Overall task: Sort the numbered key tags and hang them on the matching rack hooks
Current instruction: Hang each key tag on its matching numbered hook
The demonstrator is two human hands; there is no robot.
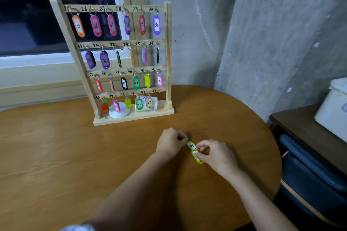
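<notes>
One view only, worn on the person's head, looking forward and down across the round bench (75,155) from its near edge. The lens is wide, so straight lines bend (the wall corner at right leans outward towards the top). Both forearms enter from the bottom edge. The left grip (171,142) and right grip (216,153) sit low and right of centre, close to the camera, both pinching the yellow-green key tags (191,145). The wooden rack (133,116) stands farther off at the bench's far side, left of centre, seen nearly front-on. Behind it a dark window (47,5) fills the upper left, and a grey wall (262,33) fills the upper right.
</notes>
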